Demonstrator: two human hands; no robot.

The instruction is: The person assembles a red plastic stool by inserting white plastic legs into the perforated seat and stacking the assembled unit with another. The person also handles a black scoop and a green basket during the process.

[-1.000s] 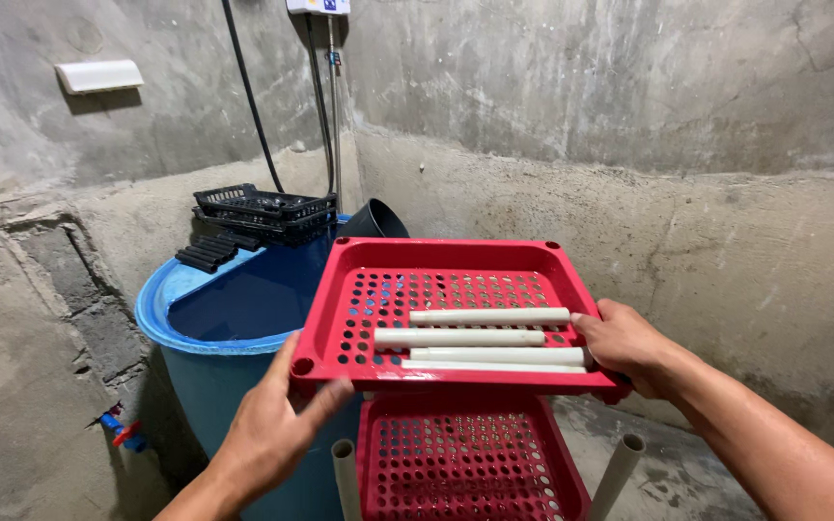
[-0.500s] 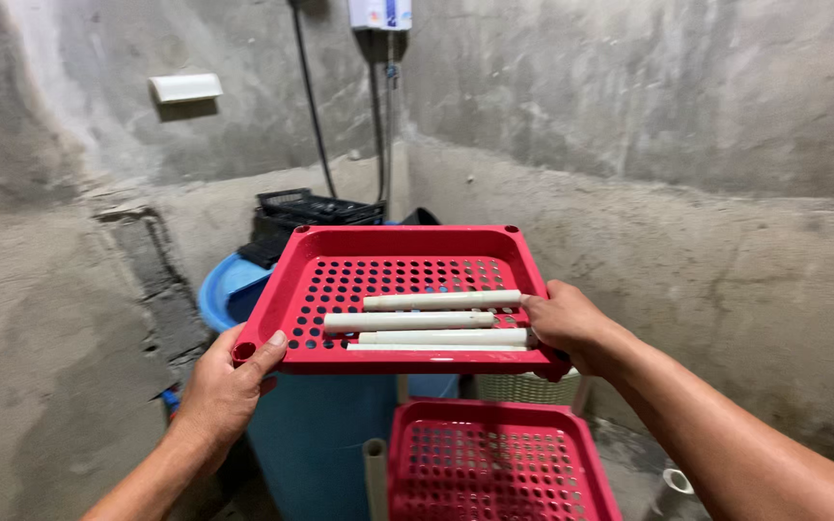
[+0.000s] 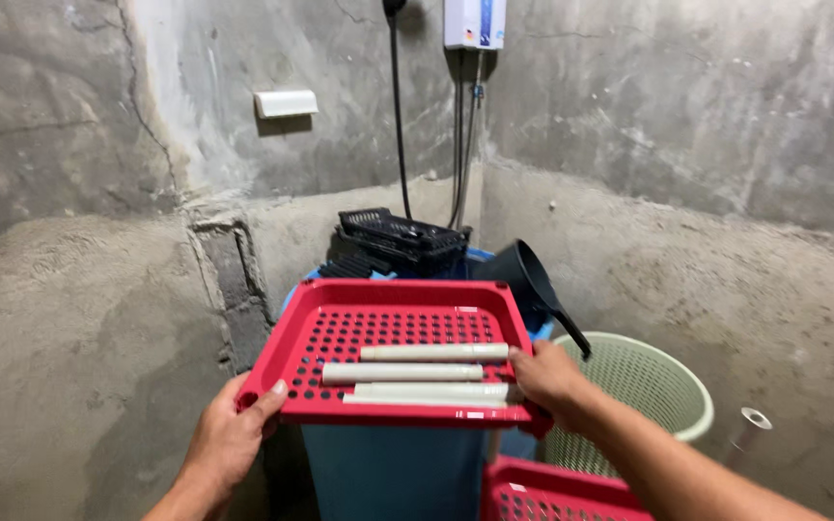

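— Above the blue barrel, what do the two hands have hold of?

— A red perforated tray, held level over the barrel's top. The left hand grips the tray's near left corner — thumb hooked over the rim, the other fingers tucked beneath and out of sight. The right hand is clamped on the near right corner, thumb on top of the rim, fingers curled under the edge.

— And what lies in the tray?

— Three white plastic tubes, lying side by side across the tray's floor toward its near edge; the nearest one touches the front rim, just beside the right hand's thumb.

— What stands around the barrel?

— Behind the tray, on the barrel's far side, a black plastic basket sits tilted, and a black scoop with a long handle leans to the right of it. Right of the barrel stands a pale green mesh bin. Below the tray's right corner a second red tray shows — only its near corner is visible. Farther right of the bin, a metal tube end sticks up.
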